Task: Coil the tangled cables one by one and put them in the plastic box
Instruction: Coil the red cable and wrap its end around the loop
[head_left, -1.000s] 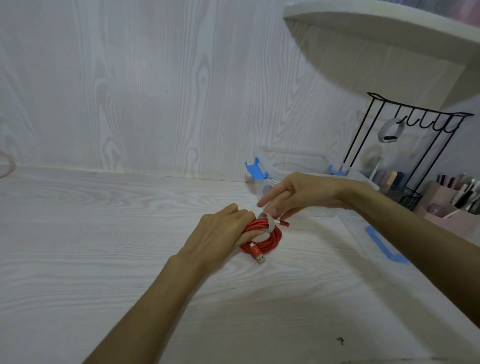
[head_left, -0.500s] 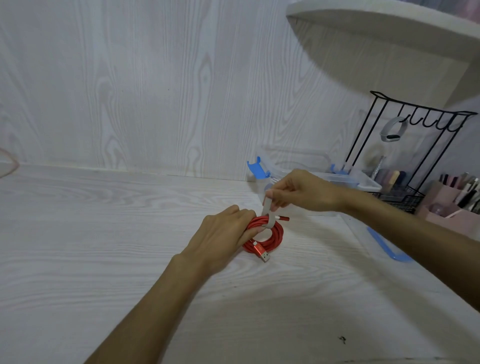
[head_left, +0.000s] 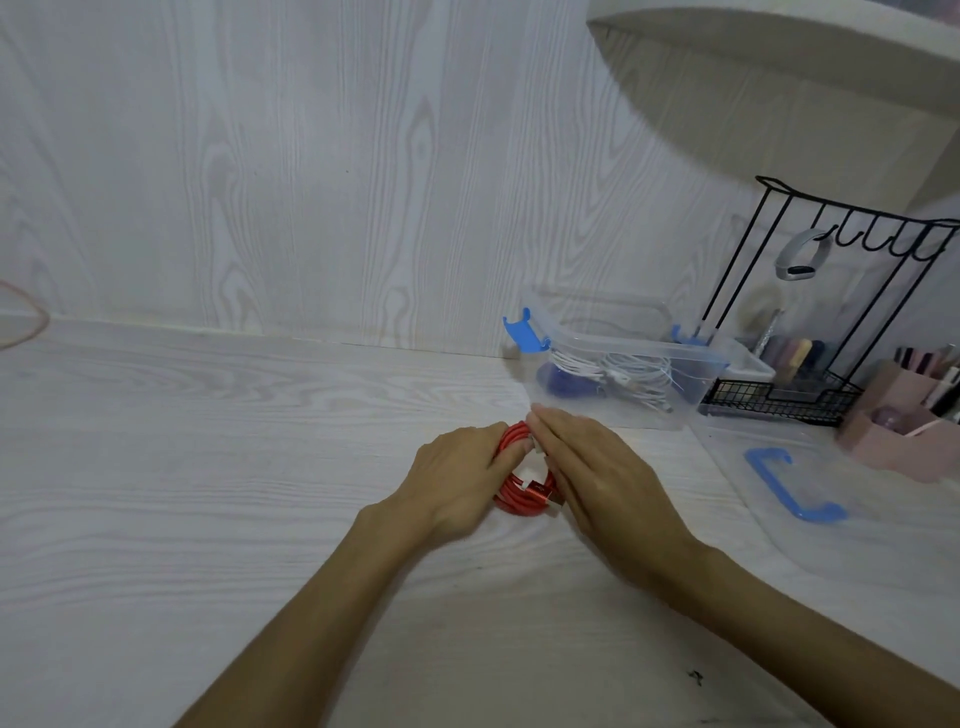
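The red cable (head_left: 519, 488) is lying coiled on the white wood-grain desk (head_left: 208, 467), near the middle of the surface and just in front of the plastic box (head_left: 623, 379). The coil is lying flat. Its red plug end, with a metal tip, is sitting at the coil's near right side and pointing toward the desk's right edge.

The left hand (head_left: 457, 478) is gripping the coil's left side, with its fingers curled round the strands. The right hand (head_left: 597, 478) is resting against the coil's right side with its fingers held straight and together, pointing toward the back edge; whether they are pinching anything beneath cannot be told.

The plastic box is standing against the back wall, toward the right of the desk, with its top open and blue latches (head_left: 522, 332) showing at its ends. White cables (head_left: 618, 374) and a dark blue item are lying inside it. The clear lid (head_left: 831, 499) with a blue handle is lying flat on the desk, right of the hands. A black wire rack (head_left: 831, 312) and a pink organiser (head_left: 898, 421) are occupying the back right corner.

The desk's left half is offering wide bare surface from the back edge to the near edge. An overhead shelf (head_left: 779, 52) is projecting above the box.
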